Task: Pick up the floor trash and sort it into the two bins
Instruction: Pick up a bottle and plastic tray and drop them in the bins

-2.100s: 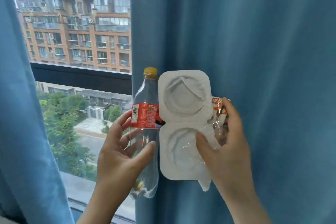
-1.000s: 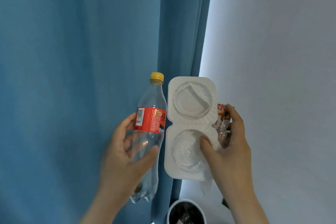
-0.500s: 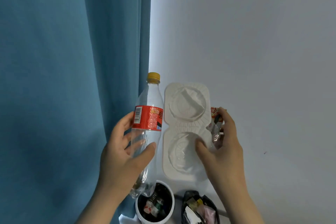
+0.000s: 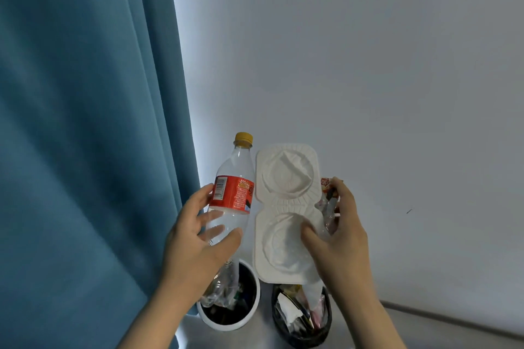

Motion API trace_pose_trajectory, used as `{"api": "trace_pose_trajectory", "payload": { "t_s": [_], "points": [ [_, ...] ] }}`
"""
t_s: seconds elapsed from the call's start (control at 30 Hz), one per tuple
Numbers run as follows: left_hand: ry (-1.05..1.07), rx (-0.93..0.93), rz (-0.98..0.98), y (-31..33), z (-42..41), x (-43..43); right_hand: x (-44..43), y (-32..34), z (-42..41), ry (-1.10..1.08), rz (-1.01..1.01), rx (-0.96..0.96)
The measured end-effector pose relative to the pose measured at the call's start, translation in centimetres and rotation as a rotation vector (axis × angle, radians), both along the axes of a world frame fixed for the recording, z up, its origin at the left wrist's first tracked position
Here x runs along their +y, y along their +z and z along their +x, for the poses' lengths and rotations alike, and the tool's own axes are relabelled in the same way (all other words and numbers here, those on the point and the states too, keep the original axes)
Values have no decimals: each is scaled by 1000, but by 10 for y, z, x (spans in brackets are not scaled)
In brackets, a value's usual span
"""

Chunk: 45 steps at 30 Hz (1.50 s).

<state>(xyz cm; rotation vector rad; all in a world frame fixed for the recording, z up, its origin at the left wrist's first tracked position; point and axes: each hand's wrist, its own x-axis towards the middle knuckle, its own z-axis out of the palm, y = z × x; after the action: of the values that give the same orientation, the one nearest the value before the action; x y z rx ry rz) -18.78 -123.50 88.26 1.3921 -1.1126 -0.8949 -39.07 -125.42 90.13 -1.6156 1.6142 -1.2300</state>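
Note:
My left hand [image 4: 195,246] grips an empty clear plastic bottle [image 4: 231,207] with a yellow cap and a red label, held upright. My right hand [image 4: 340,238] holds a white moulded tray [image 4: 286,201] with two round hollows, together with a crumpled clear and red wrapper [image 4: 329,201] behind it. Below the hands, on the floor by the wall, stand a white round bin [image 4: 255,300] and a black bin [image 4: 326,331], both with trash inside. The bottle's base hangs over the white bin.
A blue curtain [image 4: 85,150] fills the left side, down to the floor beside the white bin. A pale wall [image 4: 382,79] runs behind the bins, with grey floor [image 4: 425,331] at the lower right.
The view has swung from the window and curtain to the wall and downward. The two bins have come into sight beneath my hands. Both hands keep the same hold.

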Motion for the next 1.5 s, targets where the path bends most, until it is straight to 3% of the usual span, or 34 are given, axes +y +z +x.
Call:
{"api": "trace_pose_trajectory", "payload": {
  "t_s": [0.43, 0.7, 0.9, 1.2, 1.5],
  "points": [
    [107, -92, 495, -162, -56, -121, -151, -164, -70, 151, 457, 147],
    [93, -186, 805, -269, -45, -145, -181, -269, -73, 196, 710, 346],
    [-12, -305, 1032, -361, -22, -162, -195, -354, -63, 187, 855, 383],
    [-133, -415, 1247, -482, 1, -174, -201, -459, -57, 164, 955, 453],
    [-241, -499, 1290, -562, 13, -174, -181, -535, -62, 134, 1041, 461]
  ]
}}
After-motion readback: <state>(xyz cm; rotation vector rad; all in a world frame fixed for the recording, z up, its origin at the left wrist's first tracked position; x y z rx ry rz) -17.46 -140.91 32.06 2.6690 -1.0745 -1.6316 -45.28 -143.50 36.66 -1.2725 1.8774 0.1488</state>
